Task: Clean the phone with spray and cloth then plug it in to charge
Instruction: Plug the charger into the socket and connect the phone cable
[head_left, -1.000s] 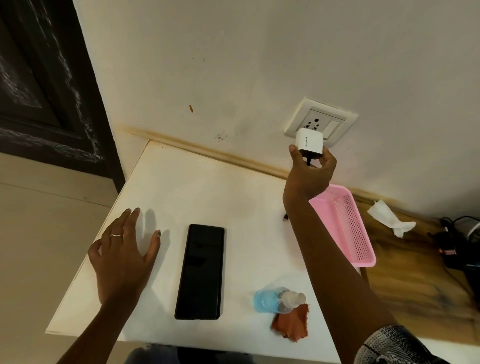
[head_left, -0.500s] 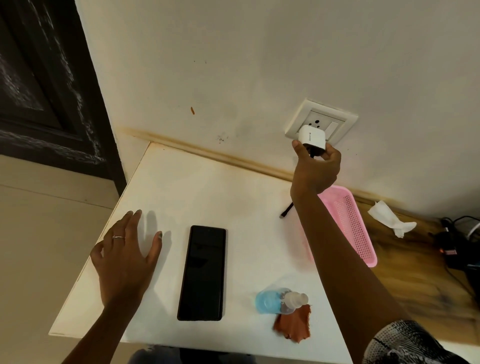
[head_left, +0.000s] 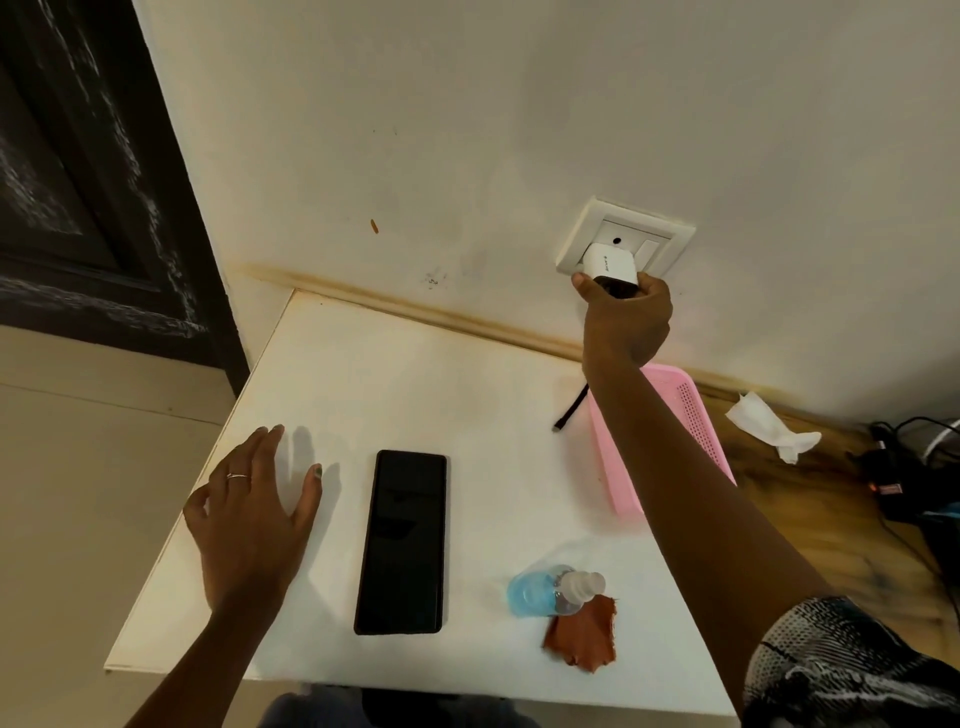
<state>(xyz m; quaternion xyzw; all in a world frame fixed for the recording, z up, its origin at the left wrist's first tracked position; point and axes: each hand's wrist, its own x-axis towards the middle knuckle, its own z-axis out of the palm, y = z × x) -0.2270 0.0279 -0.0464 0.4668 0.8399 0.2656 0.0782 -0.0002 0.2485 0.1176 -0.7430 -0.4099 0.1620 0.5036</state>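
Two steps left, we judge: seat charger (head_left: 612, 264) in socket (head_left: 625, 244), cable (head_left: 571, 408) into phone (head_left: 402, 542). Right hand (head_left: 626, 325) pinches charger at socket. Left hand (head_left: 253, 518) flat, empty, near table's (head_left: 395, 364) left edge; phone mid-table, unplugged. Bottle (head_left: 550, 592), cloth (head_left: 584, 635) near front edge.

Dim warm light, soft shadows, seemingly warped edges
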